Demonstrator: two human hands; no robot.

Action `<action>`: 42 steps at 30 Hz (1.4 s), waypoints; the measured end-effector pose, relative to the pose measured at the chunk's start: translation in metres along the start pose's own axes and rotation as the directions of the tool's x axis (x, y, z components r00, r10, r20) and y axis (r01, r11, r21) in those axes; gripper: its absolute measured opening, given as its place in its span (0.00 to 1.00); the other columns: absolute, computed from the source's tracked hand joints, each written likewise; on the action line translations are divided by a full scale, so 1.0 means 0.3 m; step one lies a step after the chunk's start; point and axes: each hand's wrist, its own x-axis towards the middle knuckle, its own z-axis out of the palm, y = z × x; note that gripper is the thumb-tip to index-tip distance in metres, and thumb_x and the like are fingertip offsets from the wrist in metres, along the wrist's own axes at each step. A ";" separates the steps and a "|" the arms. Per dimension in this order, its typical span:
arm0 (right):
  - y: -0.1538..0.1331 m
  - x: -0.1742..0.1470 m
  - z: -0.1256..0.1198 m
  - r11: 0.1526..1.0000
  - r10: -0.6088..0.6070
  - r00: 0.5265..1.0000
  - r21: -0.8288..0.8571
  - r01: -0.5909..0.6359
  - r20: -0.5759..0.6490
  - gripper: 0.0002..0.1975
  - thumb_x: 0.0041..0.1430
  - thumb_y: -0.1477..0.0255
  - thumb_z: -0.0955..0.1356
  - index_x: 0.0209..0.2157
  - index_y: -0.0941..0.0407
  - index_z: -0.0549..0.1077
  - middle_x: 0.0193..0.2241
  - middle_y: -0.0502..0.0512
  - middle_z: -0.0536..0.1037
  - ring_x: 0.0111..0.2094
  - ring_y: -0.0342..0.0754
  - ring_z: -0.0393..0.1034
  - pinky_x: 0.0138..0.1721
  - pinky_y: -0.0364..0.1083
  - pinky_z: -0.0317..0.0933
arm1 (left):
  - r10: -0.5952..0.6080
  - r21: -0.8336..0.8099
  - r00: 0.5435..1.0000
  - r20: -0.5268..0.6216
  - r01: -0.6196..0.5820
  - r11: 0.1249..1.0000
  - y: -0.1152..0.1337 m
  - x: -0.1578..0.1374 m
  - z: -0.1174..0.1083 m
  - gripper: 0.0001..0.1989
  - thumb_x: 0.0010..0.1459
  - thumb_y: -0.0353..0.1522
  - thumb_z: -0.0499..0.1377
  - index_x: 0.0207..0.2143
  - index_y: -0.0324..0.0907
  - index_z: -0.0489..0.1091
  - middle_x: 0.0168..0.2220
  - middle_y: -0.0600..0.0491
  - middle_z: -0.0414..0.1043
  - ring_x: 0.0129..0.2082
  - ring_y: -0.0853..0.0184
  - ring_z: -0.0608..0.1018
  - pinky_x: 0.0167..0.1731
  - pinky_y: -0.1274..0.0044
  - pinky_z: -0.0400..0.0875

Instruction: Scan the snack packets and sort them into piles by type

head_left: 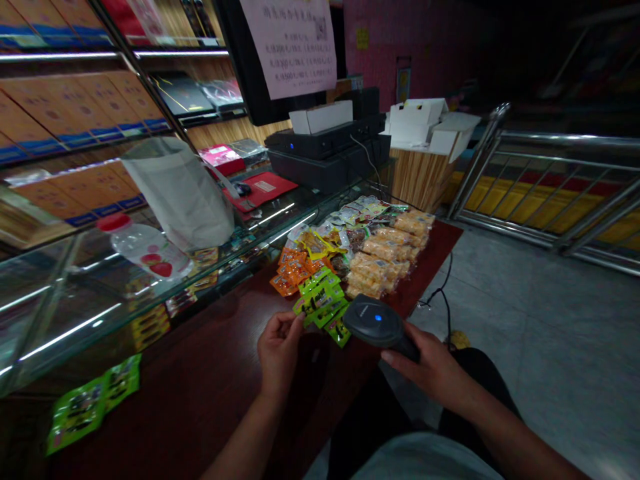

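Observation:
My right hand (433, 363) is wrapped round the handle of a black barcode scanner (373, 319), whose top shows a blue light. The scanner's head hangs beside several green snack packets (320, 300) on the dark red table (210, 380). My left hand (281, 343) is closed in a pinch at the edge of one green packet there. Orange packets (295, 267) lie just behind the green ones. To their right are rows of clear-wrapped, pale yellow snacks (385, 257). Two more green packets (83, 410) lie apart at the table's left end.
Behind the table runs a glass counter (90, 293) bearing a red-capped bottle (147, 250), a whitish bag (177, 190) and a red folder (265, 190). A black cash drawer (327, 167) stands farther back. A metal railing (555, 200) and a dangling cable (447, 307) are at the right.

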 end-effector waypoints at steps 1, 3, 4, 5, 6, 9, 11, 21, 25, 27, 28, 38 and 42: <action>-0.001 -0.001 0.000 1.000 0.000 1.000 -0.005 0.000 -0.001 0.21 0.64 0.58 0.69 0.53 0.57 0.73 0.48 0.59 0.81 0.48 0.58 0.75 0.51 0.53 0.66 | -0.002 -0.001 1.000 0.002 0.002 1.000 0.000 0.000 0.000 0.12 0.47 0.38 0.68 0.26 0.42 0.69 0.22 0.57 0.72 0.22 0.71 0.75 0.24 0.82 0.69; -0.001 -0.001 -0.001 1.000 -0.007 1.000 -0.010 0.007 -0.006 0.22 0.64 0.58 0.69 0.53 0.56 0.73 0.47 0.59 0.82 0.47 0.58 0.76 0.50 0.53 0.67 | -0.008 -0.006 1.000 0.002 0.008 1.000 0.001 0.000 0.002 0.12 0.47 0.39 0.68 0.26 0.42 0.69 0.23 0.57 0.73 0.23 0.70 0.76 0.25 0.82 0.69; 0.000 0.000 -0.001 1.000 -0.011 1.000 -0.009 0.011 -0.003 0.22 0.64 0.58 0.69 0.53 0.56 0.73 0.47 0.58 0.82 0.47 0.58 0.76 0.50 0.53 0.67 | -0.012 -0.010 1.000 0.000 0.012 1.000 0.003 -0.001 0.003 0.12 0.47 0.39 0.68 0.26 0.42 0.69 0.23 0.57 0.73 0.23 0.70 0.76 0.25 0.81 0.70; 0.001 0.000 -0.001 1.000 -0.013 1.000 -0.006 0.013 0.001 0.21 0.64 0.58 0.69 0.53 0.56 0.73 0.47 0.59 0.82 0.48 0.58 0.76 0.50 0.53 0.67 | -0.018 -0.013 1.000 -0.001 0.018 1.000 0.005 -0.001 0.004 0.12 0.46 0.38 0.68 0.26 0.42 0.69 0.22 0.57 0.73 0.22 0.70 0.76 0.24 0.81 0.70; 0.002 0.001 -0.001 1.000 -0.013 1.000 -0.002 0.013 0.007 0.21 0.64 0.58 0.69 0.53 0.56 0.73 0.47 0.59 0.82 0.48 0.58 0.76 0.50 0.53 0.67 | -0.026 -0.018 1.000 0.001 0.026 0.999 0.007 -0.003 0.005 0.12 0.46 0.38 0.68 0.26 0.42 0.69 0.22 0.57 0.73 0.21 0.70 0.75 0.24 0.81 0.69; 0.004 0.001 -0.001 1.000 -0.001 1.000 0.003 0.001 0.012 0.22 0.63 0.59 0.69 0.53 0.57 0.73 0.47 0.59 0.82 0.47 0.57 0.76 0.50 0.53 0.68 | -0.050 -0.044 0.999 0.014 0.051 0.998 0.012 -0.007 0.010 0.11 0.46 0.37 0.67 0.25 0.42 0.69 0.21 0.58 0.73 0.19 0.70 0.74 0.23 0.81 0.69; 0.003 -0.001 0.000 1.000 -0.004 1.000 0.005 0.004 0.006 0.22 0.63 0.59 0.69 0.54 0.57 0.72 0.47 0.59 0.82 0.47 0.57 0.76 0.50 0.53 0.67 | -0.061 -0.052 0.998 0.021 0.062 0.997 0.012 -0.009 0.011 0.11 0.46 0.37 0.67 0.25 0.43 0.69 0.20 0.58 0.73 0.19 0.70 0.74 0.23 0.81 0.69; 0.010 0.000 -0.007 1.000 -0.004 0.998 -0.015 0.003 -0.061 0.23 0.62 0.57 0.69 0.52 0.56 0.74 0.47 0.59 0.82 0.49 0.60 0.75 0.50 0.55 0.68 | -0.058 -0.016 0.998 0.038 0.059 0.998 0.013 -0.010 0.007 0.13 0.46 0.39 0.69 0.26 0.41 0.70 0.20 0.58 0.72 0.21 0.70 0.75 0.23 0.82 0.68; 0.018 0.005 -0.031 0.998 0.061 0.987 -0.002 -0.062 -0.147 0.23 0.61 0.53 0.69 0.50 0.55 0.74 0.27 0.52 0.80 0.31 0.55 0.77 0.33 0.49 0.70 | -0.233 -0.051 0.949 0.213 0.249 0.967 0.016 -0.035 0.030 0.15 0.43 0.38 0.71 0.25 0.40 0.69 0.20 0.57 0.73 0.18 0.71 0.75 0.21 0.82 0.70; 0.020 0.005 -0.042 0.996 0.091 0.982 0.032 -0.087 -0.163 0.24 0.61 0.52 0.69 0.49 0.55 0.73 0.20 0.47 0.74 0.23 0.50 0.72 0.25 0.46 0.66 | -0.346 -0.069 0.893 0.287 0.379 0.923 0.006 -0.046 0.041 0.17 0.41 0.38 0.72 0.26 0.40 0.69 0.22 0.56 0.75 0.19 0.70 0.77 0.21 0.80 0.73; 0.020 0.004 -0.046 0.994 0.103 0.980 0.049 -0.096 -0.172 0.24 0.60 0.51 0.69 0.48 0.55 0.73 0.19 0.46 0.72 0.20 0.49 0.70 0.23 0.45 0.65 | -0.389 -0.083 0.870 0.304 0.431 0.899 -0.001 -0.048 0.045 0.18 0.40 0.38 0.73 0.27 0.39 0.69 0.23 0.55 0.76 0.20 0.69 0.79 0.22 0.80 0.75; 0.022 -0.004 -0.045 0.989 0.130 0.978 0.088 -0.117 -0.163 0.22 0.59 0.52 0.69 0.45 0.55 0.72 0.19 0.45 0.71 0.20 0.47 0.68 0.23 0.45 0.62 | -0.492 -0.111 0.789 0.368 0.563 0.819 -0.005 -0.033 0.045 0.24 0.36 0.37 0.77 0.28 0.40 0.66 0.24 0.52 0.78 0.25 0.65 0.83 0.26 0.79 0.77; 0.018 -0.004 -0.048 0.987 0.135 0.977 0.106 -0.119 -0.163 0.21 0.58 0.53 0.70 0.44 0.55 0.71 0.19 0.45 0.71 0.19 0.47 0.68 0.22 0.44 0.62 | -0.373 0.005 0.867 0.331 0.394 0.919 0.003 -0.037 0.039 0.23 0.47 0.48 0.69 0.25 0.43 0.62 0.14 0.60 0.67 0.11 0.74 0.68 0.13 0.84 0.60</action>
